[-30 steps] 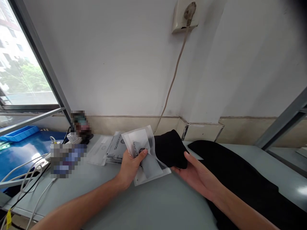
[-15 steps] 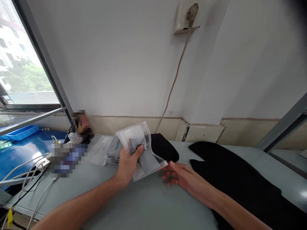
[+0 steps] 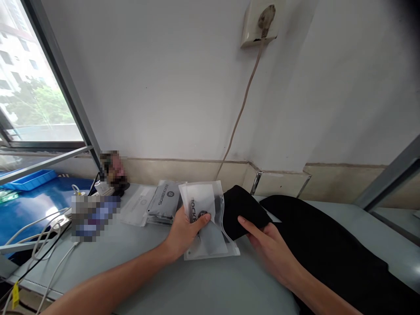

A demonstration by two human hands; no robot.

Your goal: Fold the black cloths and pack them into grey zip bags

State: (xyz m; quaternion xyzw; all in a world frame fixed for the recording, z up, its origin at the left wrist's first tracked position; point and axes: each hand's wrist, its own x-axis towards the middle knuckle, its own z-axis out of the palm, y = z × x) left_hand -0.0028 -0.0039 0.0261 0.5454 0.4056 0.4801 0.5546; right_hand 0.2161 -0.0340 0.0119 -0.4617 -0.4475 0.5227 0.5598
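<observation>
My left hand (image 3: 187,232) is closed on a frosted zip bag (image 3: 210,245) with dark lettering, its thumb on the front. The bag's mouth faces right and gapes somewhat. A folded black cloth (image 3: 246,205) is pinched between the thumb and fingers of my right hand (image 3: 265,240), its left edge at the bag's mouth. Whether any of the cloth is inside the bag, I cannot tell. Behind my left hand lie filled grey packets (image 3: 164,199) in a stack, with a flat clear bag (image 3: 138,205) beside them.
More black cloth (image 3: 321,245) spreads over the table's right side. Cables (image 3: 49,249), a power strip and a blurred item lie at the left, near a blue tray (image 3: 31,179). Metal frame bars (image 3: 390,179) stand at both sides, before the wall.
My right hand has taken hold of the folded black cloth and raised it beside the bag. My left hand has shifted slightly right and turned the bag more upright, uncovering more of the packets.
</observation>
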